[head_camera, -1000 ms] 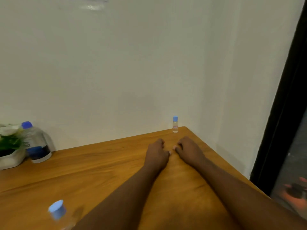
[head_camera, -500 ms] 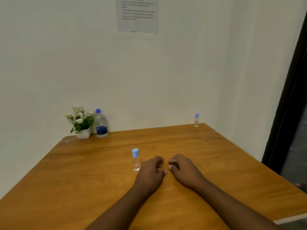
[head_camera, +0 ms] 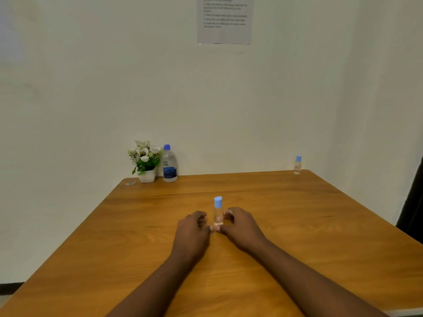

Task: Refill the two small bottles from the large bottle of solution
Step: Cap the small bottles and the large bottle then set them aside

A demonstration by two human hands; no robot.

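Flanking near small bottle [head_camera: 218, 212] upright on bench [head_camera: 297, 225] with left hand [head_camera: 192, 228] and right hand [head_camera: 241, 226], both loosely curled, gripping nothing; contact with bottle not determinable. Treat as likely light, rigid, slick, easily tipped: pinch mid-body below cap [head_camera: 218, 201]. Collect far small bottle [head_camera: 297, 165] from rear right corner. Grip large bottle [head_camera: 169, 165], rear left beside plant [head_camera: 144, 160], around body; expect more weight.

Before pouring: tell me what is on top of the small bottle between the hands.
A light blue cap sits on the small bottle, closing it. Its mouth is covered by the cap; any liquid inside cannot be told.
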